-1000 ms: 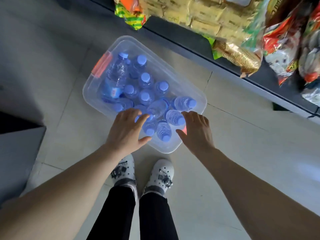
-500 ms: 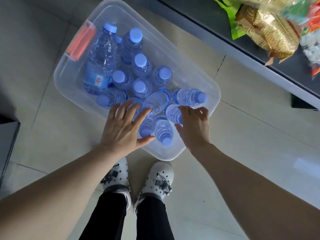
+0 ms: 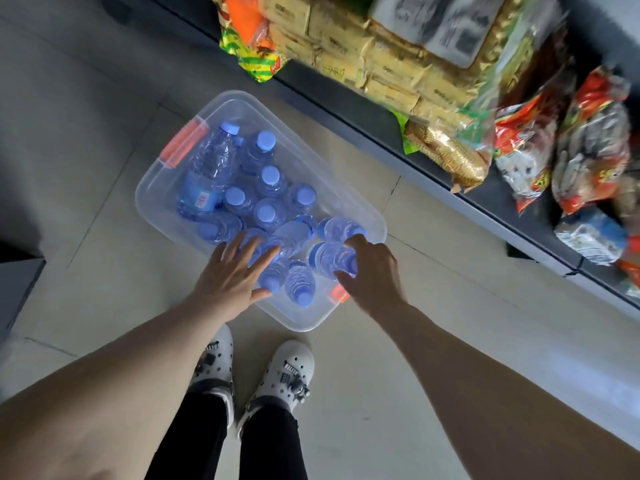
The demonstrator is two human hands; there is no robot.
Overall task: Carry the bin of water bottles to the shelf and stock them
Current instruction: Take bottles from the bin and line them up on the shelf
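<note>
My right hand point(image 3: 372, 271) curls its fingers point(image 3: 349, 242) and thumb around a small water bottle point(image 3: 327, 257) that lies on its side near the close end of the bin; the fingers hook over the far side of it and the thumb sits at the near side. My left hand point(image 3: 231, 271) is spread wide and flat, fingers straight and apart, palm down over other lying bottles point(image 3: 292, 233) just beside it; I cannot tell whether it presses on them or only hovers.

Both hands are over the close end of a clear plastic bin point(image 3: 162, 188), which rests on the pale tiled floor point(image 3: 433, 341). The bin holds many small bottles with blue caps: several stand upright in the middle, several lie flat toward me, and one taller bottle point(image 3: 207, 174) leans along the far left side. An orange latch point(image 3: 183, 143) shows on the far end and another orange latch point(image 3: 338, 293) on the near end, beside my right wrist.

Below the bin I see my two white clogs point(image 3: 289, 372) and black trouser legs. To the right of the bin runs a low dark shelf point(image 3: 346, 109) stocked with snack bags point(image 3: 519, 147) and gold packets point(image 3: 381, 57), near the bin but not touching it.
</note>
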